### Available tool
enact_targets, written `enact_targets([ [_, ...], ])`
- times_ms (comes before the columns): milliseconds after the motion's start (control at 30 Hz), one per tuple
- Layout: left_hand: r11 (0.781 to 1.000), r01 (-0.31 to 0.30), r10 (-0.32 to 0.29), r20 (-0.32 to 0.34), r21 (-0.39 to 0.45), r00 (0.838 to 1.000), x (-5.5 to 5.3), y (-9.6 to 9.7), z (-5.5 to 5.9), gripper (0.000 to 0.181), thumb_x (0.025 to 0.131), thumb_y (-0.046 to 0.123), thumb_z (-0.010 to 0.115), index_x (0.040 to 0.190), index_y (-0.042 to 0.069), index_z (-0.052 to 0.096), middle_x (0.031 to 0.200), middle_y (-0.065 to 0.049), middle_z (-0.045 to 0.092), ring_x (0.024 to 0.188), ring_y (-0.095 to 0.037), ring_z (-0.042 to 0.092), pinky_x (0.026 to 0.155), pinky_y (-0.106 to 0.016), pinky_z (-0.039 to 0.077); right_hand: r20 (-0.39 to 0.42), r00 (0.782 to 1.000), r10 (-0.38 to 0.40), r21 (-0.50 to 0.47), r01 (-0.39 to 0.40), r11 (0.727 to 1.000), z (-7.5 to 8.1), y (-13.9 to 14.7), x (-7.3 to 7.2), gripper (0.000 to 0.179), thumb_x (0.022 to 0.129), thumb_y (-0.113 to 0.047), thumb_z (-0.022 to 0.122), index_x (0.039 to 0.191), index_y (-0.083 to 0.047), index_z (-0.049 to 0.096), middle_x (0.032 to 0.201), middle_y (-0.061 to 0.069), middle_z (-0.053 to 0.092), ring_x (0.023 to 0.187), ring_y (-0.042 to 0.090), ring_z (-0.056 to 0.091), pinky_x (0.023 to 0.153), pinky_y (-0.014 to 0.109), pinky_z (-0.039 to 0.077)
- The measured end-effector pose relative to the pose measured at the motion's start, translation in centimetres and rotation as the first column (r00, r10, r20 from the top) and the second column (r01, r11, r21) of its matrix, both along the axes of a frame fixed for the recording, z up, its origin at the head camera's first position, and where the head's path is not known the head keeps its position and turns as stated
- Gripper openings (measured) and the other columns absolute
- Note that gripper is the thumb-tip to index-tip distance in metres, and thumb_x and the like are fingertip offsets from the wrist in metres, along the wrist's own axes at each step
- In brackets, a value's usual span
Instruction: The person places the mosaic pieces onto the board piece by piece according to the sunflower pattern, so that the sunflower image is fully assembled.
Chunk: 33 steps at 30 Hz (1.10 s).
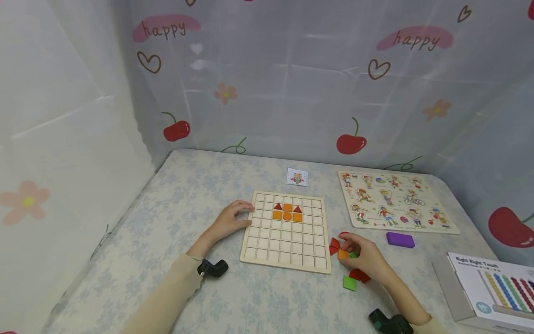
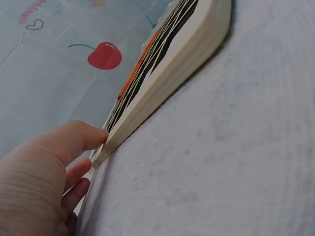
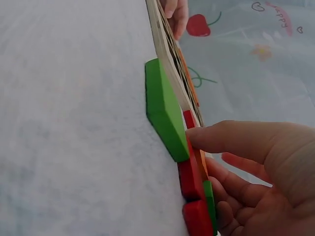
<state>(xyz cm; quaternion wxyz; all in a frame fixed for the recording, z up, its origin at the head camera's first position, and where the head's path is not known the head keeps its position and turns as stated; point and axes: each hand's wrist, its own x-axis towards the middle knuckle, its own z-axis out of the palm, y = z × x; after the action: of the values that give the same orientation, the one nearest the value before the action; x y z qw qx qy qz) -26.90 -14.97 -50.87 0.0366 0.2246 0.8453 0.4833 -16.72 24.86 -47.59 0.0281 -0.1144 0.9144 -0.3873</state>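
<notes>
A wooden grid board (image 1: pixel 285 266) lies mid-table, with orange squares (image 1: pixel 288 207), an orange circle (image 1: pixel 287 216) and two red triangles (image 1: pixel 297 210) in its upper cells. My left hand (image 1: pixel 230 217) touches the board's left edge; in the left wrist view the thumb (image 2: pixel 88 136) lies against the rim. To the board's right, my right hand (image 1: pixel 365 257) is over loose coloured pieces. Its thumb tip is right at a loose orange square (image 1: pixel 343 253), and the index fingertip is farther back near red pieces (image 1: pixel 334 246). The palm partly hides a green piece (image 1: pixel 353 254).
A green piece (image 1: pixel 349 283) and red pieces (image 1: pixel 359 276) lie nearest me. A small pattern card (image 1: pixel 297 177) sits behind the board. To the right are a picture puzzle board (image 1: pixel 392 224), a purple block (image 1: pixel 400 240) and a box (image 1: pixel 471 301).
</notes>
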Motion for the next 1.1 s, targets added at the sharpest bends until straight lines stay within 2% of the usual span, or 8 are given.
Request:
enact_targets([
  [267, 1.000, -0.006, 0.005, -0.009, -0.030, 1.000, 0.0, -0.1, -0.1, 0.040, 0.087, 0.021, 0.070, 0.126, 0.014, 0.061, 0.138, -0.008, 0.051, 0.135, -0.030, 0.042, 0.112, -0.050, 0.036, -0.036, 0.997, -0.067, -0.063, 0.064, 0.996, 0.4, -0.4, -0.5, 0.047, 0.077, -0.011, 0.078, 0.120, -0.001, 0.061, 0.092, 0.007, 0.066, 0.081, 0.007, 0.057, 0.067, 0.019, 0.049],
  [433, 0.999, -0.007, 0.007, -0.005, -0.036, 1.000, 0.1, 0.0, -0.1, 0.040, 0.088, 0.021, 0.069, 0.126, 0.015, 0.061, 0.138, -0.008, 0.051, 0.135, -0.030, 0.041, 0.112, -0.050, 0.036, -0.075, 0.992, -0.098, -0.082, 0.092, 0.992, 0.7, -1.7, -1.6, 0.045, 0.078, -0.009, 0.077, 0.120, -0.001, 0.061, 0.095, 0.010, 0.068, 0.082, 0.008, 0.059, 0.069, 0.018, 0.051],
  [533, 1.000, -0.006, 0.006, -0.005, -0.030, 1.000, 0.1, 0.0, 0.0, 0.040, 0.088, 0.020, 0.069, 0.126, 0.014, 0.061, 0.138, -0.008, 0.051, 0.135, -0.030, 0.042, 0.111, -0.050, 0.037, -0.088, 0.993, -0.076, -0.100, 0.067, 0.993, 0.8, -3.4, -2.7, 0.044, 0.078, -0.008, 0.078, 0.118, -0.001, 0.062, 0.094, 0.011, 0.069, 0.082, 0.012, 0.060, 0.068, 0.019, 0.051],
  [667, 0.999, -0.011, 0.011, -0.001, -0.034, 1.000, 0.1, -0.2, 0.1, 0.040, 0.088, 0.020, 0.069, 0.126, 0.014, 0.061, 0.139, -0.008, 0.051, 0.135, -0.030, 0.041, 0.112, -0.050, 0.036, -0.074, 0.997, -0.009, -0.135, -0.001, 0.991, 0.7, -6.8, -4.5, 0.043, 0.075, -0.007, 0.079, 0.115, -0.001, 0.064, 0.094, 0.012, 0.069, 0.084, 0.021, 0.061, 0.065, 0.019, 0.048],
  [800, 0.999, -0.018, 0.018, -0.001, -0.033, 1.000, 0.0, -0.1, 0.1, 0.039, 0.087, 0.020, 0.070, 0.125, 0.014, 0.061, 0.138, -0.007, 0.051, 0.135, -0.030, 0.042, 0.112, -0.050, 0.036, -0.072, 0.996, 0.054, -0.183, -0.067, 0.981, 0.2, -9.9, -6.0, 0.040, 0.076, -0.003, 0.077, 0.113, 0.001, 0.064, 0.095, 0.014, 0.069, 0.087, 0.025, 0.061, 0.067, 0.019, 0.049],
  [933, 1.000, -0.006, 0.006, -0.001, -0.028, 1.000, 0.0, 0.1, 0.1, 0.040, 0.087, 0.021, 0.070, 0.126, 0.013, 0.061, 0.138, -0.008, 0.051, 0.135, -0.030, 0.042, 0.111, -0.050, 0.036, -0.047, 0.997, 0.064, -0.213, -0.073, 0.974, -0.2, -11.6, -6.5, 0.038, 0.076, 0.000, 0.075, 0.113, -0.002, 0.066, 0.100, 0.013, 0.068, 0.091, 0.024, 0.062, 0.073, 0.020, 0.051],
  [1033, 1.000, -0.001, 0.001, -0.001, -0.031, 1.000, 0.1, 0.1, 0.2, 0.040, 0.088, 0.021, 0.069, 0.126, 0.014, 0.061, 0.138, -0.007, 0.051, 0.135, -0.029, 0.042, 0.111, -0.050, 0.037, -0.044, 0.998, 0.049, -0.194, -0.057, 0.979, -0.5, -12.4, -6.6, 0.037, 0.076, 0.001, 0.075, 0.112, -0.004, 0.066, 0.102, 0.011, 0.068, 0.093, 0.023, 0.062, 0.076, 0.021, 0.053],
  [1100, 0.999, -0.006, 0.006, -0.003, -0.033, 1.000, 0.1, -0.1, 0.3, 0.039, 0.087, 0.021, 0.070, 0.125, 0.014, 0.062, 0.138, -0.007, 0.051, 0.135, -0.029, 0.042, 0.111, -0.050, 0.037, -0.071, 0.997, 0.043, -0.169, -0.054, 0.984, -0.6, -12.7, -6.5, 0.036, 0.077, 0.001, 0.075, 0.111, -0.004, 0.067, 0.102, 0.011, 0.068, 0.093, 0.023, 0.062, 0.077, 0.024, 0.053],
])
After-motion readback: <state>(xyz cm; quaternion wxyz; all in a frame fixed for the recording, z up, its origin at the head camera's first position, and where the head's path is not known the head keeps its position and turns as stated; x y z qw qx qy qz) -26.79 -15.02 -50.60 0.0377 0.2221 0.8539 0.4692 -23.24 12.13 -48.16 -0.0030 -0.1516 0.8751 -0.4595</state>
